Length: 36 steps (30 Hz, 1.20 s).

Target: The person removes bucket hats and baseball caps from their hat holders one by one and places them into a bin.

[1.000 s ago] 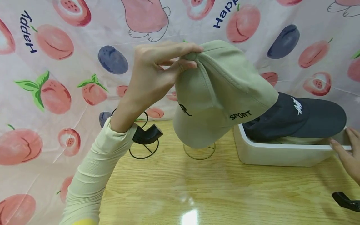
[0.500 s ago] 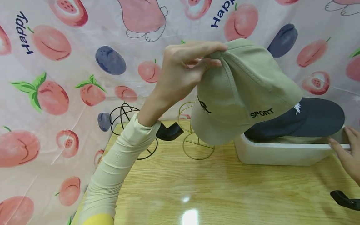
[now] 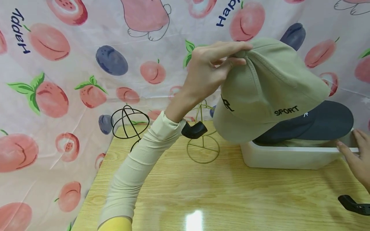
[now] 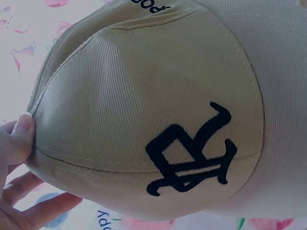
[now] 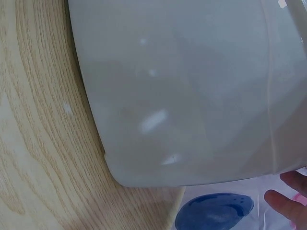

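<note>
My left hand (image 3: 211,65) pinches a beige baseball cap (image 3: 263,93) by the top of its crown. The cap hangs in the air, brim down, with "SPORT" on its side; a dark letter emblem (image 4: 192,153) fills its front in the left wrist view. Behind and below it, a navy baseball cap (image 3: 332,122) lies in a white bin (image 3: 289,158), on top of something beige. At the bin's right end my right hand (image 3: 358,157) grips the rim, thumb at the front edge. In the right wrist view its fingertips (image 5: 283,201) show at the bin's edge.
A black wire cap stand (image 3: 130,122) and a gold wire cap stand (image 3: 203,147) stand toward the back left of the wooden table (image 3: 202,189). A fruit-print cloth (image 3: 72,80) hangs behind. Black wrist mounts (image 3: 194,130) sit on both wrists.
My left hand has carried the beige cap rightward, from in front of the gold stand to over the bin's left part. Both wire stands show more now. My right hand stays at the bin.
</note>
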Each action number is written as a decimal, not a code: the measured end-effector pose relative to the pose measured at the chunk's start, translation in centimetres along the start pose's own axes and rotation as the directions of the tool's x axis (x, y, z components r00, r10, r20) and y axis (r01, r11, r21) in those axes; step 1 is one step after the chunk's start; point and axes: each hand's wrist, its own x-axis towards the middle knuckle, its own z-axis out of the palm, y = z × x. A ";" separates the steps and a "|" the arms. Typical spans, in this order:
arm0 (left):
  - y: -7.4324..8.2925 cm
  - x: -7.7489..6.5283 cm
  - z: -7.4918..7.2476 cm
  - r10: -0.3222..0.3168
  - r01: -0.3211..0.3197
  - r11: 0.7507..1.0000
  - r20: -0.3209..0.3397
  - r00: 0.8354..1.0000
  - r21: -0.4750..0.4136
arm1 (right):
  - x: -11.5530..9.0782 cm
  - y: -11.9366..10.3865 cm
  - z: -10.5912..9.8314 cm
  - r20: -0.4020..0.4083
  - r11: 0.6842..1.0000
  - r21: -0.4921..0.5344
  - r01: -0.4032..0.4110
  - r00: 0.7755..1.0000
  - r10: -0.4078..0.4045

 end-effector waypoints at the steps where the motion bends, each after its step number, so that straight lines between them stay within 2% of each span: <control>1: -0.1 0.0 0.2 0.002 -0.002 1.000 -0.003 1.000 0.003 | 0.0 0.0 0.0 0.000 1.000 -0.006 0.001 1.000 -0.001; 5: -0.7 0.1 1.0 0.012 -0.012 1.000 -0.031 0.999 -0.004 | -0.1 -0.1 -0.2 0.001 1.000 -0.021 0.009 1.000 -0.009; 11: -1.1 0.4 2.5 -0.009 0.003 0.994 -0.051 0.999 -0.112 | 0.0 0.1 -0.6 -0.002 1.000 -0.015 0.015 1.000 -0.015; 16: -1.5 0.5 4.0 0.018 -0.031 0.987 -0.084 0.996 -0.160 | 0.2 0.7 -0.7 -0.032 0.999 0.008 0.048 0.998 -0.047; 19: -1.3 0.6 4.7 0.023 -0.041 0.977 -0.089 0.996 -0.209 | 0.2 0.8 -0.8 -0.043 0.999 0.008 0.052 0.998 -0.051; 23: -0.7 0.9 5.5 -0.012 -0.010 0.969 -0.087 0.996 -0.247 | 0.3 0.7 -1.0 -0.052 0.999 0.022 0.046 0.998 -0.045; 28: -1.6 1.0 6.9 -0.023 -0.001 0.972 -0.100 0.995 -0.233 | 0.3 0.5 -1.1 -0.003 0.999 -0.038 0.028 1.000 -0.028; 32: -2.1 0.8 7.8 -0.027 0.003 0.985 -0.136 0.990 -0.174 | 0.2 0.4 -1.0 0.051 0.997 -0.077 0.025 0.998 -0.021; 36: -2.6 0.2 8.8 0.030 -0.058 0.990 -0.210 0.977 -0.127 | 0.2 0.6 -1.0 0.063 0.998 -0.044 0.034 0.998 -0.031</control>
